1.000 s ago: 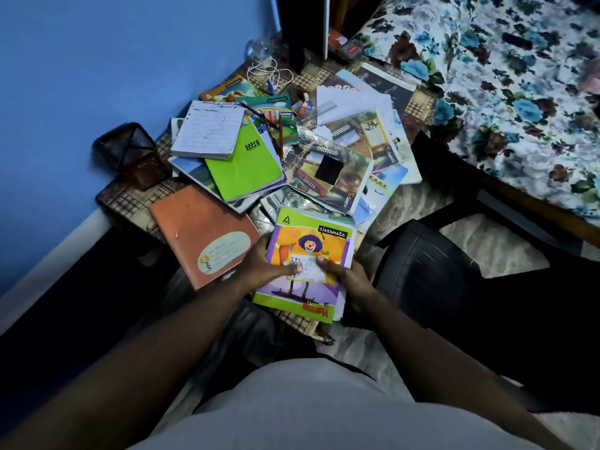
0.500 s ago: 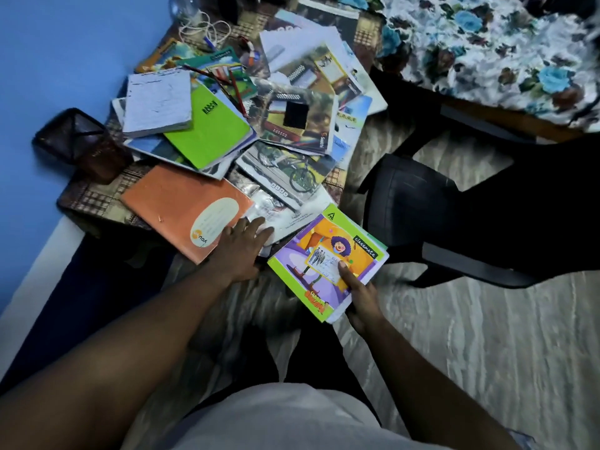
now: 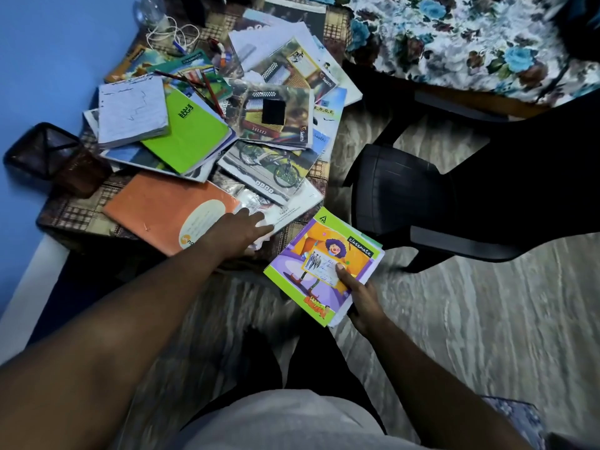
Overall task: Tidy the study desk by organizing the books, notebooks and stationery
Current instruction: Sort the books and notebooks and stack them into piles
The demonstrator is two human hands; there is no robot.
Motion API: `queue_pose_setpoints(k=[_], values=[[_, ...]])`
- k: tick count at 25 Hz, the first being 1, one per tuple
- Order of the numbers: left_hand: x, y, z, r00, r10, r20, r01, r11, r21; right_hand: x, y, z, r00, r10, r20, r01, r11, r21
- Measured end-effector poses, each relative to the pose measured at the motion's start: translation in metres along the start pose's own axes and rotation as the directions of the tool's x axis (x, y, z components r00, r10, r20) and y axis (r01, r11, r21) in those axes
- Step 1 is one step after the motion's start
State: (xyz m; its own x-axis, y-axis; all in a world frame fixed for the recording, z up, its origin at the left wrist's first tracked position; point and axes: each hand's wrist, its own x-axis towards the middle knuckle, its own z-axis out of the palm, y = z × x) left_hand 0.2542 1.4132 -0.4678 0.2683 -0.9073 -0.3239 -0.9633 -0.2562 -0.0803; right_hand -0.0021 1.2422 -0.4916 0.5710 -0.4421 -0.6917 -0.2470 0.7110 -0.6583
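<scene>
Our left fingers [image 3: 258, 219] lie almost straight, tips pressing the white booklet [image 3: 292, 206] at the near edge of the desk [image 3: 74, 216]. The booklet runs up and right from them. The orange notebook [image 3: 162, 209] sits just left (left hand [image 3: 237, 233] nearer both). Right hand [image 3: 362, 298] grips the clown notebook [image 3: 319, 254], thumb on the cover, off the desk's near corner.
</scene>
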Motion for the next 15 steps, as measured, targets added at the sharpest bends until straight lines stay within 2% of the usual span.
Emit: queue_pose_setpoints(k=[3, 5, 8, 12, 15], values=[[0.000, -0.003, -0.003, 0.991, 0.132, 0.035, -0.135, 0.988, 0.076, 0.002, 0.000, 0.003, 0.999, 0.028, -0.019, -0.027, 0.999, 0.020], [0.001, 0.006, -0.004, 0.987, 0.146, 0.062, -0.153, 0.979, 0.135, 0.003, -0.002, 0.005, 0.999, 0.034, -0.028, -0.034, 0.999, 0.020], [0.003, 0.017, -0.008, 0.996, 0.077, 0.047, -0.081, 0.993, 0.083, 0.007, -0.003, 0.008, 0.999, 0.032, -0.017, -0.032, 0.999, 0.020], [0.019, 0.029, -0.008, 0.998, 0.029, -0.052, -0.023, 0.995, 0.101, 0.010, -0.006, 0.009, 0.999, 0.028, -0.030, -0.027, 1.000, 0.013], [0.027, 0.041, -0.010, 0.994, -0.039, -0.105, 0.042, 0.999, 0.032, 0.011, -0.005, 0.009, 0.998, 0.039, -0.041, -0.038, 0.999, 0.016]])
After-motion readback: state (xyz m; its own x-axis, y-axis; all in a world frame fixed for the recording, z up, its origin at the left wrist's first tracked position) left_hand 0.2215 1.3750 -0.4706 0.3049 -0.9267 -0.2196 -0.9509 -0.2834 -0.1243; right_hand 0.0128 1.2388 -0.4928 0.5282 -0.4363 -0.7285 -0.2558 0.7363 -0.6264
